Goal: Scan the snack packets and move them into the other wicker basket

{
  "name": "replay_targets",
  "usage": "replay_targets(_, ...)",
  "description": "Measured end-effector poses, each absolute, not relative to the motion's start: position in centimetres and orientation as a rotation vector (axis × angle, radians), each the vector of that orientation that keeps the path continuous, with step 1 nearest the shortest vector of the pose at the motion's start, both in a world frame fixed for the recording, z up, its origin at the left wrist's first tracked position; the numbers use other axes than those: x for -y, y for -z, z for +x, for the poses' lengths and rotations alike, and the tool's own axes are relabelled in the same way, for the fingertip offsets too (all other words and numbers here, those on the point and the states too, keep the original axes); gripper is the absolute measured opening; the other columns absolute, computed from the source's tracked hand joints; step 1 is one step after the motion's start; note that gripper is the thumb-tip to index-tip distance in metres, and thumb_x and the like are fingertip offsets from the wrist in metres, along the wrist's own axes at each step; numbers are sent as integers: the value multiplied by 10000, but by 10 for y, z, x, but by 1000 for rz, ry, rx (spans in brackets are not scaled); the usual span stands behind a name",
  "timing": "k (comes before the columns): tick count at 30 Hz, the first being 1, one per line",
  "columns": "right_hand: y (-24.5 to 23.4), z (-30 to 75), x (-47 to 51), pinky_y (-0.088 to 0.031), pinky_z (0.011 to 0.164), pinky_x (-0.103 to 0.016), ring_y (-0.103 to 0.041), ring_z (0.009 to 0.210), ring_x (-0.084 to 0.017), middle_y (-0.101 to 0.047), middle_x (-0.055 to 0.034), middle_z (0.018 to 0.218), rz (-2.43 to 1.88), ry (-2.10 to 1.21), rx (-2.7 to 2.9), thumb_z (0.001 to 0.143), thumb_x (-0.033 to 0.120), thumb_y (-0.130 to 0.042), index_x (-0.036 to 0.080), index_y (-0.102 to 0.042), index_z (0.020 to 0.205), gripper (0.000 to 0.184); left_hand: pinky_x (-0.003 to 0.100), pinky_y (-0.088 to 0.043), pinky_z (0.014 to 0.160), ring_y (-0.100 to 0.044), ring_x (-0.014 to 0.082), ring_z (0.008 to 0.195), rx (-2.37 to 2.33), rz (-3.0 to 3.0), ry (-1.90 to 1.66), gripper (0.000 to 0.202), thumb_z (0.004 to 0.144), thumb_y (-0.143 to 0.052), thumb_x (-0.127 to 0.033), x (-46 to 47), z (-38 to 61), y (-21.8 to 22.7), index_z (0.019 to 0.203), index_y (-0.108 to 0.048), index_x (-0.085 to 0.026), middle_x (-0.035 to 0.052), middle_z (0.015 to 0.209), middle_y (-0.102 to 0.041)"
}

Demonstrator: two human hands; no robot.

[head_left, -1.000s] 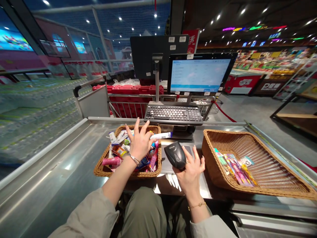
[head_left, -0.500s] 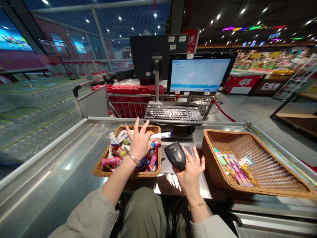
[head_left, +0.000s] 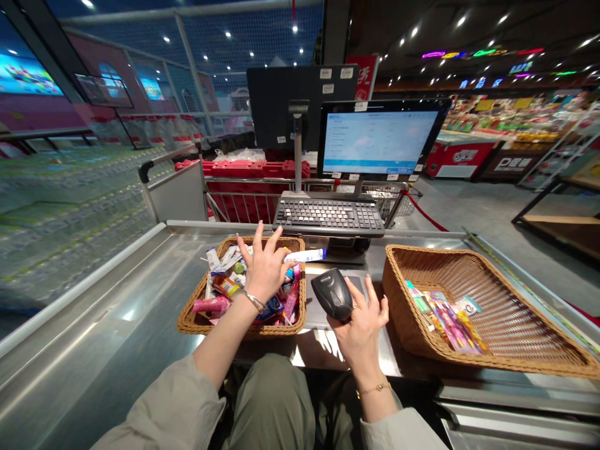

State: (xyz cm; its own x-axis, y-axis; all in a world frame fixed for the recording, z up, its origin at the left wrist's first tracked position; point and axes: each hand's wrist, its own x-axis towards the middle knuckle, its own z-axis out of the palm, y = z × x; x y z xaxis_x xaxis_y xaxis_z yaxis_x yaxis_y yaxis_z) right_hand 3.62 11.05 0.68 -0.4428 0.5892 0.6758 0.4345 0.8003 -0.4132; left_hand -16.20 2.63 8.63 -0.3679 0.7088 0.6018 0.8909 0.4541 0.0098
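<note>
Between thumb and forefinger, my left hand point(head_left: 266, 270) pinches one end of a slim white box with blue ends point(head_left: 307, 255); its other fingers are spread. The hand is above the left wicker basket point(head_left: 185, 322), which is heaped with small goods, among them a pink bottle point(head_left: 210, 304) and an amber-coloured bottle point(head_left: 225, 286). My right hand point(head_left: 359, 322) grips a black barcode scanner point(head_left: 332, 292), its head tilted toward the slim box, with a gap between them. The scanner's handle is mostly hidden by the hand. In the right wicker basket point(head_left: 529, 312) lie several small packs, one pink and purple point(head_left: 450, 322).
A black keyboard point(head_left: 328, 214) and a lit monitor point(head_left: 379, 140) stand behind the baskets. The steel counter point(head_left: 117, 331) has a raised rim at left. Past it are a metal cart point(head_left: 175, 187) and stacked bottles point(head_left: 70, 212). A drawer front point(head_left: 510, 425) is at lower right.
The slim box has turned slightly in my left hand: the barcode-like stripes on its visible side show less now. Both hands and the scanner stay almost in place.
</note>
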Motion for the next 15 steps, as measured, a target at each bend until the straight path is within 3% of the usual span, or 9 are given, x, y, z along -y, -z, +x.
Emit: replay_targets(15, -8, 37, -109, -129, 1129, -643, -318, 1428, -345, -638, -40, 1307, -726, -260, 2142, 795, 246, -632, 213, -666, 965, 177, 792, 9, 1093, -180, 432, 1470, 2193, -1323, 463, 149, 832, -688, -355, -28, -161, -89, 929, -720, -246, 44, 1496, -477)
